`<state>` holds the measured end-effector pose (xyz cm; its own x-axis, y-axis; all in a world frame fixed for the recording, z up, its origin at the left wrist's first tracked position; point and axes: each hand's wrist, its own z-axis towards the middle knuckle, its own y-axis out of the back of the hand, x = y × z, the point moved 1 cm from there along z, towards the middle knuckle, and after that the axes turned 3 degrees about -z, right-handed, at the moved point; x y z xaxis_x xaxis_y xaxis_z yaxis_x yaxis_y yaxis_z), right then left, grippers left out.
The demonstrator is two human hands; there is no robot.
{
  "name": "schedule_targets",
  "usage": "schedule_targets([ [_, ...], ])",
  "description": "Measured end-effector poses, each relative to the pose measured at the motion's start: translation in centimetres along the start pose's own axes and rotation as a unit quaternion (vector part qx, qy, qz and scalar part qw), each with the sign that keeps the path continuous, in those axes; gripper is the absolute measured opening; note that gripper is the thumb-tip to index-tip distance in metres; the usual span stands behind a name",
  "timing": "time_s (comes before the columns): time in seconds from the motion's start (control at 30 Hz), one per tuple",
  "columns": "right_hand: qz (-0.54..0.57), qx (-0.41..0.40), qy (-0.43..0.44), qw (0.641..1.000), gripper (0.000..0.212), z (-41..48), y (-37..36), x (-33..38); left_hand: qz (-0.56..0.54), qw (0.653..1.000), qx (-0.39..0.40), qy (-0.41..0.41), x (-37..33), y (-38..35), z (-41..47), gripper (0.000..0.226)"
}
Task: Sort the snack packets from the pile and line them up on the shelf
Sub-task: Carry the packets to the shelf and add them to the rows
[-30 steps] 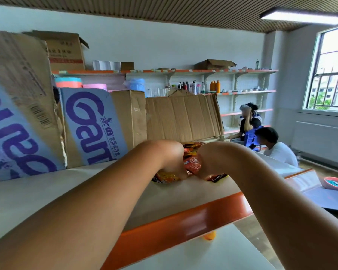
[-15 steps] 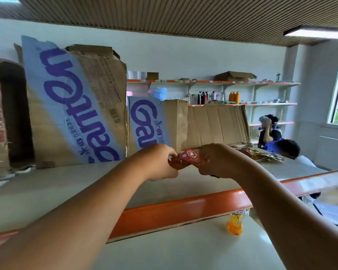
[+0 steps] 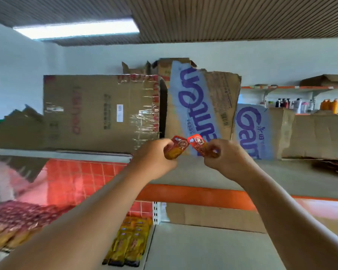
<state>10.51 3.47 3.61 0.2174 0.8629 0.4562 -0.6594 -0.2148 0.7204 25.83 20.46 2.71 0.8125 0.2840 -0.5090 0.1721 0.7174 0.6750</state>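
boxes: three stand along the back of the top shelf (image 3: pixel 281 173); a big taped brown box (image 3: pixel 101 112), a tall blue-print box (image 3: pixel 199 106) beside it, a lower blue-print box (image 3: pixel 250 129) further right; can't tell what's inside any of them
lower shelf: yellow packets (image 3: pixel 129 244) lined up in rows; reddish packets (image 3: pixel 18 217) at far left, pretty blurry
left hand (image 3: pixel 154 156): fingers curled, pinching a left red packet (image 3: pixel 177 148) by its lower end
right hand (image 3: pixel 226 160): same deal, pinching a right red packet (image 3: pixel 200 146); both packets sit just beside each other, up over the top shelf in front of the tall box
since half a sec ago: hands were bunched on what looked like one red bundle, now one packet each; view swung left, so the pile (image 3: pixel 332 166) is at the far right edge
shelf surface: pale grey, orange front edge (image 3: pixel 193 193)
room: white walls; slatted ceiling; strip light (image 3: pixel 76 29); wall shelves with bottles (image 3: pixel 293 104) on the right
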Motion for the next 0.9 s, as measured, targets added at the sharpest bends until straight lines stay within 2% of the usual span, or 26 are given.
schedule_targets([
  [0.33, 0.103, 0.046, 0.116, 0.987, 0.016, 1.7, -13.2, 15.4, 0.052, 0.979, -0.189, 0.057, 12.3, 10.1, -9.7, 0.04],
  [0.6, 0.198, 0.082, 0.179, 0.96, 0.014, 2.1, -24.5, 22.2, 0.094, 0.958, -0.229, 0.147, 21.3, 12.6, -14.1, 0.041],
  [0.7, 0.226, 0.109, 0.189, 0.949, 0.014, 2.5, -28.8, 22.7, 0.106, 0.948, -0.233, 0.19, 24.3, 12.6, -15.2, 0.038],
  [0.83, 0.249, 0.151, 0.187, 0.938, 0.016, 2.7, -34.1, 22.8, 0.118, 0.932, -0.246, 0.237, 27.8, 12.1, -16.4, 0.051],
  [0.9, 0.257, 0.168, 0.182, 0.934, 0.017, 2.7, -36.1, 22.7, 0.13, 0.926, -0.248, 0.255, 28.9, 11.7, -17.0, 0.044],
])
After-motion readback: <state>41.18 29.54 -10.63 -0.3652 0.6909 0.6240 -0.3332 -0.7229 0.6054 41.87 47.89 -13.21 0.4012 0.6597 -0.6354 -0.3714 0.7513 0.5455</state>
